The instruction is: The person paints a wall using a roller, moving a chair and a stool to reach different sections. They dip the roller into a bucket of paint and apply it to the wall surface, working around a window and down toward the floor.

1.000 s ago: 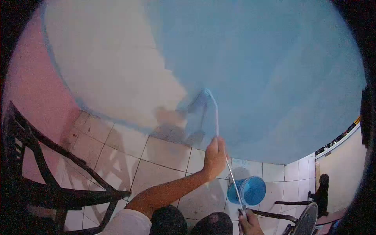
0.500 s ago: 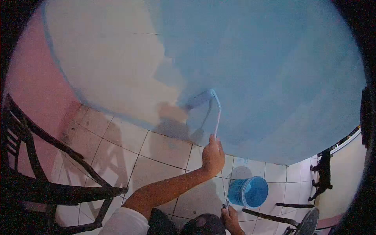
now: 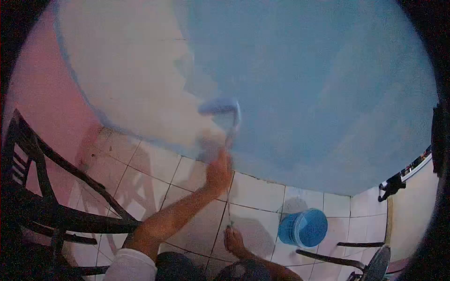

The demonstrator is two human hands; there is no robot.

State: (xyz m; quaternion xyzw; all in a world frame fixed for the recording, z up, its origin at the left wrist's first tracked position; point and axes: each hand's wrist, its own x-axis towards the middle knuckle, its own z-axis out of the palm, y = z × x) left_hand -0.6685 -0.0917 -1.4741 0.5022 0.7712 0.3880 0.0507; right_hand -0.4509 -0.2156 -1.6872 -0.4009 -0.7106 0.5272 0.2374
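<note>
A paint roller (image 3: pixel 218 107) with a bluish cover, blurred by motion, is against the wall where blue paint (image 3: pixel 281 84) meets the pale unpainted part (image 3: pixel 122 70). My left hand (image 3: pixel 219 172) is closed round the upper part of its handle, just below the bent frame. Lower down, my right hand (image 3: pixel 234 241) is closed round the bottom end of the same thin handle. Right of my right hand stands a blue paint bucket (image 3: pixel 289 229) on the tiled floor; its inside looks blue.
Dark wooden chair (image 3: pixel 75 218) stands close on the left, and part of another chair (image 3: pixel 375 262) shows at lower right. A pink wall (image 3: pixel 42 84) borders the left side. A small black animal (image 3: pixel 393 186) is at the right, near a pale panel (image 3: pixel 412 201).
The roller has moved left and slightly up on the wall. Both hands have shifted left with the handle, the right one also upward. The black animal has moved farther away.
</note>
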